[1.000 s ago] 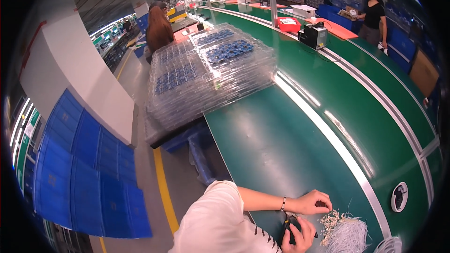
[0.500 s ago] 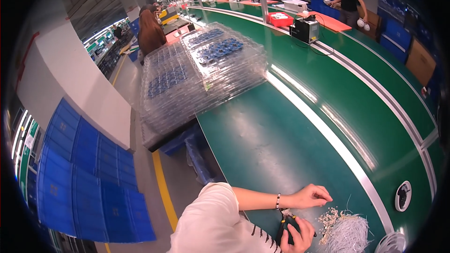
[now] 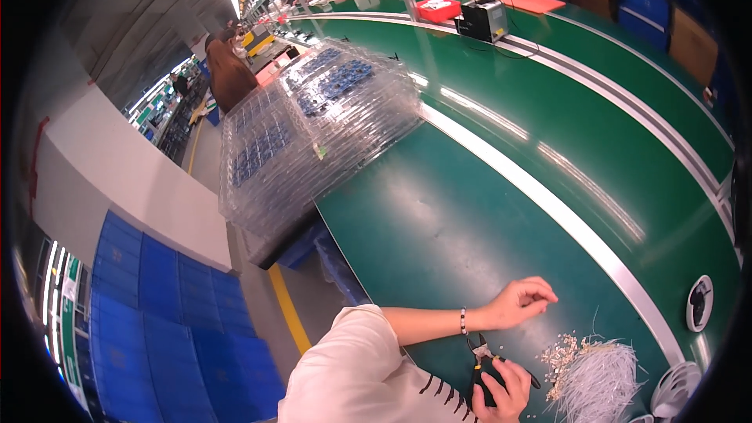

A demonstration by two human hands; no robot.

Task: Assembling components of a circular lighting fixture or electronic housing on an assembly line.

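Note:
My left hand (image 3: 517, 304), a beaded bracelet at its wrist, hovers over the green table (image 3: 446, 243) with fingers curled in. Whether anything small is between its fingertips cannot be made out. Just below it, my right hand (image 3: 505, 393) is wrapped round black-handled cutting pliers (image 3: 479, 351), their jaws pointing up toward the left wrist and standing apart. Right of both hands lies a heap of thin white plastic strips (image 3: 603, 384). Small beige bits (image 3: 558, 359) are scattered along the heap's left side.
Stacked clear plastic trays (image 3: 313, 133) with blue parts stand at the table's far end. Beyond a metal rail (image 3: 548, 207) runs a green conveyor (image 3: 580, 149). A white round part (image 3: 699, 304) rests on it; white rings (image 3: 674, 392) lie nearer. Blue crates (image 3: 172, 305) stand left.
The whole view has shifted and tilted a little. The pliers' jaws now show more plainly, spread apart in my right hand. My left hand remains above them, its fingers still curled.

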